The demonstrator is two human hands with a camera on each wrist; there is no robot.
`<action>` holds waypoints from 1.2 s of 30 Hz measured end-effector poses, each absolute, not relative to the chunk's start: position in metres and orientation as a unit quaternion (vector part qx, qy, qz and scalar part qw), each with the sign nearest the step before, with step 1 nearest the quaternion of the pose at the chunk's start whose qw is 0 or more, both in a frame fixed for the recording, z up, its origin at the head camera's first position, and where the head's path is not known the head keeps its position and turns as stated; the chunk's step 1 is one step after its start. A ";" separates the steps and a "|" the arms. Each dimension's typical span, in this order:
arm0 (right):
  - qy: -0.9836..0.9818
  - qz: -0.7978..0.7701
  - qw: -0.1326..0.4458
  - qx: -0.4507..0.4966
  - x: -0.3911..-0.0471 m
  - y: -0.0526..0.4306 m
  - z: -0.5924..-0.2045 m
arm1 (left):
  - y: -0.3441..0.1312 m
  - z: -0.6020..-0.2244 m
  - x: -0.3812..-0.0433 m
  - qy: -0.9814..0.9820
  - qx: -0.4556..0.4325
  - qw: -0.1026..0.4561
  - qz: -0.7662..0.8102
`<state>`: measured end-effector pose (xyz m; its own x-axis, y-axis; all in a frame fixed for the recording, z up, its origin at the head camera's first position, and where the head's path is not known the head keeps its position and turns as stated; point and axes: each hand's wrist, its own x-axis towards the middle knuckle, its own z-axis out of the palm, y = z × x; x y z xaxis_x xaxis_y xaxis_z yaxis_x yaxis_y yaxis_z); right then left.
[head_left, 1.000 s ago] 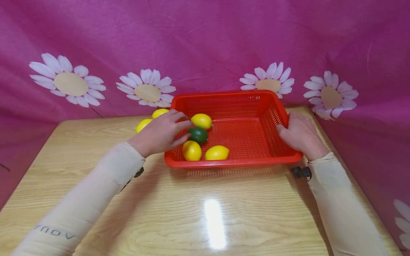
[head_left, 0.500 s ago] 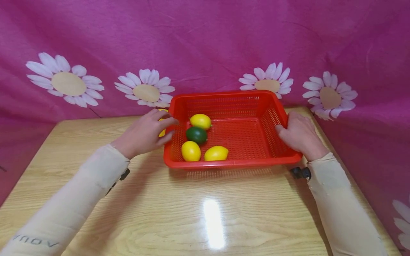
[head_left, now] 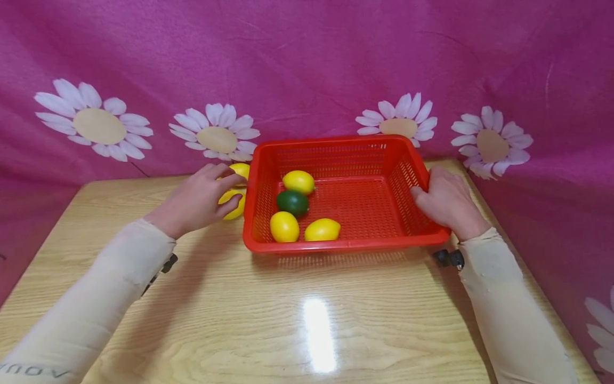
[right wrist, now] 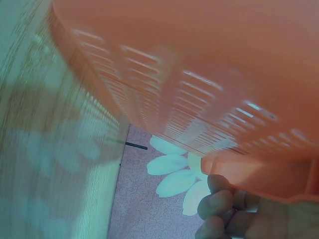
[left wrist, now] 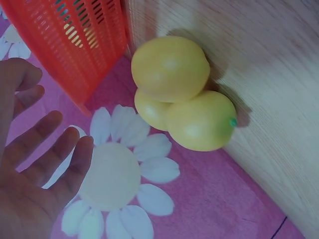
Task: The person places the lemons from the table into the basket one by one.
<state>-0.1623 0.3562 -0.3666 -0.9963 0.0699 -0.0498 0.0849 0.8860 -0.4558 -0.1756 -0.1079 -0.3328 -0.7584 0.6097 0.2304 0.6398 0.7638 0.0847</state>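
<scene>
Head view: wooden table [head_left: 230, 309] meets flowered pink cloth [head_left: 307, 64], left hand [head_left: 194, 201] loosely spread and empty, right hand [head_left: 447, 201] gripping red basket [head_left: 352, 245].

Blocked and clipped views.
Left wrist: third yellow fruit [left wrist: 151, 110] was partly covered by a plain fruit [left wrist: 170, 68] at one o'clock, a green-tipped fruit [left wrist: 202, 122] at three. Head: sleeve lettering [head_left: 33, 370] was cut off at eight o'clock; right hand [head_left: 448, 202], at three, hid its own fingers.
</scene>
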 end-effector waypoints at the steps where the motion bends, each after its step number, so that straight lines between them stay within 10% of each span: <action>1: 0.971 -0.235 0.016 0.040 -0.162 0.356 -0.367 | -0.109 -0.333 -0.176 -0.936 -0.330 0.093 -0.078; 36: 0.972 -0.234 0.000 0.028 -0.161 0.357 -0.366 | -0.118 -0.371 -0.181 -0.955 -0.284 -0.011 -0.084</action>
<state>-0.1613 0.3574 -0.3657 -0.9984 0.0542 -0.0141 0.0547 0.8885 -0.4556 -0.1810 -0.1182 -0.3712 -0.8383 0.5446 0.0266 0.5409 0.8245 0.1660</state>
